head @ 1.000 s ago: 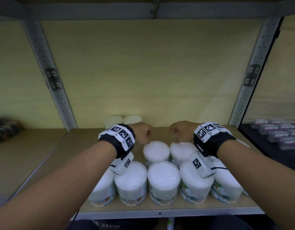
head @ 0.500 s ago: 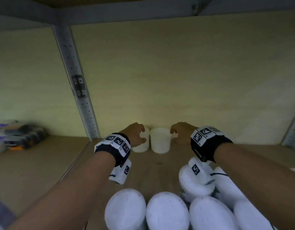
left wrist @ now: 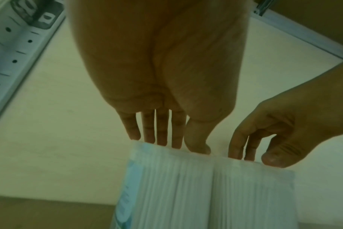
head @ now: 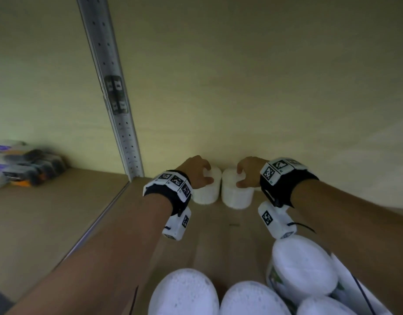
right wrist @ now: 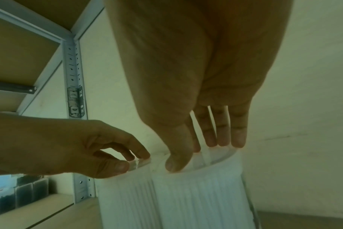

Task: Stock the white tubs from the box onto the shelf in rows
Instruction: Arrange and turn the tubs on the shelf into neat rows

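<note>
Two white ribbed tubs stand side by side at the back of the shelf [head: 218, 235], against the back panel. My left hand [head: 197, 172] grips the lid of the left tub [head: 207, 194], thumb in front and fingers over the top. My right hand [head: 248, 172] holds the right tub [head: 237, 197] the same way. The left wrist view shows my left hand [left wrist: 176, 144] on the left tub's [left wrist: 166, 186] rim. In the right wrist view my right hand [right wrist: 206, 151] sits on the right tub's [right wrist: 196, 193] lid. Several more white tubs [head: 184, 294] stand at the shelf front.
A perforated metal upright [head: 114, 98] stands left of the tubs and divides the shelf bays. Dark packaged goods [head: 25, 164] lie in the left bay. Bare shelf board lies between the back tubs and the front ones.
Both hands moved from above the front tubs to the back of the shelf and closed on the two back tubs. The head view has moved in closer.
</note>
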